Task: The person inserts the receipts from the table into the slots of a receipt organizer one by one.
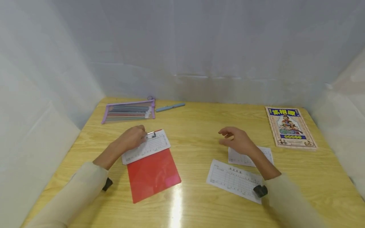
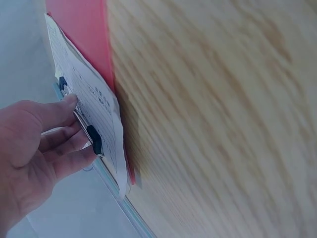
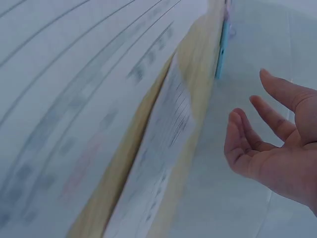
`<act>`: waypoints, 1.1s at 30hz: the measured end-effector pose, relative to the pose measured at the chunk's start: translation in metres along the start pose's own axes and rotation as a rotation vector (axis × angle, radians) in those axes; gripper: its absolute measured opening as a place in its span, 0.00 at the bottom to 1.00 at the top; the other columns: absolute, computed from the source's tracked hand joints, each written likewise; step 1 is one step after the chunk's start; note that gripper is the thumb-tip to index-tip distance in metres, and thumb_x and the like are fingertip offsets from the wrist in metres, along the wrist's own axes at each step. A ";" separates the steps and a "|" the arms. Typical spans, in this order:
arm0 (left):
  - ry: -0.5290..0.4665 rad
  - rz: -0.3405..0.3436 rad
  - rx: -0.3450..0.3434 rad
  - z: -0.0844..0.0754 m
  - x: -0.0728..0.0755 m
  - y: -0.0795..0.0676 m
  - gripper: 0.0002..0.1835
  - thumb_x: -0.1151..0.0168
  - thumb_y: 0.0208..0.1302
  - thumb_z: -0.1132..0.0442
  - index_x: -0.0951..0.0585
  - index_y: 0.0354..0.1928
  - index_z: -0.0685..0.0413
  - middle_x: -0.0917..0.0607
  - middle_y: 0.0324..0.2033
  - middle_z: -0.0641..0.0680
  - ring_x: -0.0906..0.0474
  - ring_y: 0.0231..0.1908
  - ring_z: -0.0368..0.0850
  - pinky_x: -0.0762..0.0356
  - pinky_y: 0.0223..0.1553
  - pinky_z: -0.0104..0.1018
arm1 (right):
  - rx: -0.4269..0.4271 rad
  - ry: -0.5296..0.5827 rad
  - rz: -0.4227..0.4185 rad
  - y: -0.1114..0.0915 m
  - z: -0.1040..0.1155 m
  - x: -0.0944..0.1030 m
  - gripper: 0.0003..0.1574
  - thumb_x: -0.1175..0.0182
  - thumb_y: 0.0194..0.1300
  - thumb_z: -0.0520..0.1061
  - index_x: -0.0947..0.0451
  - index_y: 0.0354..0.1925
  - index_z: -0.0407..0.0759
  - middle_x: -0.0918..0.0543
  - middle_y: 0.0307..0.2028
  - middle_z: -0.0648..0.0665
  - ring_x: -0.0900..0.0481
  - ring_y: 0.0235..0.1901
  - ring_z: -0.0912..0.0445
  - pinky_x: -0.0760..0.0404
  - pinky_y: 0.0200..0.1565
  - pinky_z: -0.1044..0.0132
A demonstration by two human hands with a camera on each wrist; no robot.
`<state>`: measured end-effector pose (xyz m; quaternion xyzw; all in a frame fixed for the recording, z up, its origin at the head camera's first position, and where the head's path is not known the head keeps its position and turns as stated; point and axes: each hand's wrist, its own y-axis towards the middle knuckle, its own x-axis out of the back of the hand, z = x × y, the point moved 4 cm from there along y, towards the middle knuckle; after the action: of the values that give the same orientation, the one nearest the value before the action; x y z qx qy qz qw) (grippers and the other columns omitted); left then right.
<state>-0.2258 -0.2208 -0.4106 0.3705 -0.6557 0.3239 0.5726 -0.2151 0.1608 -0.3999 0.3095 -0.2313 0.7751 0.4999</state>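
My left hand pinches the metal clip at the top of a red clipboard. A printed white form lies across the board's upper part, at the clip. In the left wrist view the thumb is on one side of the clip and fingers are on the other; the paper's near edge curls. My right hand, its fingers loosely bent and holding nothing, hovers over a second form, partly hidden by the wrist. A third form lies nearer, below the right forearm.
A clear pencil case with purple trim and several pencils lies at the back left. Beside it is a blue pen. At the right rests a booklet with a cartoon cover. White sheeting hangs behind the wooden table.
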 end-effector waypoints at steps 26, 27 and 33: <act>-0.045 0.001 0.025 0.003 -0.003 -0.003 0.06 0.37 0.57 0.69 0.15 0.35 0.64 0.20 0.31 0.56 0.23 0.31 0.47 0.22 0.36 0.42 | -0.340 -0.145 0.005 -0.093 -0.101 0.068 0.35 0.34 0.56 0.56 0.27 0.54 0.35 0.29 0.56 0.24 0.29 0.52 0.31 0.24 0.43 0.46; -0.044 0.003 0.024 0.002 -0.003 -0.003 0.06 0.37 0.58 0.69 0.15 0.35 0.64 0.20 0.31 0.56 0.23 0.31 0.47 0.22 0.36 0.42 | -0.338 -0.156 0.004 -0.092 -0.102 0.067 0.34 0.33 0.56 0.56 0.26 0.54 0.35 0.29 0.56 0.24 0.29 0.52 0.31 0.24 0.44 0.45; -0.046 0.012 0.034 0.002 -0.004 -0.003 0.06 0.37 0.58 0.69 0.15 0.36 0.63 0.20 0.31 0.56 0.23 0.32 0.47 0.22 0.36 0.42 | -0.318 -0.244 0.008 -0.088 -0.103 0.057 0.33 0.28 0.49 0.54 0.23 0.47 0.35 0.25 0.32 0.36 0.29 0.33 0.46 0.30 0.33 0.59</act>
<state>-0.2238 -0.2232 -0.4152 0.3836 -0.6653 0.3301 0.5489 -0.1778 0.3004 -0.4276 0.3175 -0.4110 0.6875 0.5075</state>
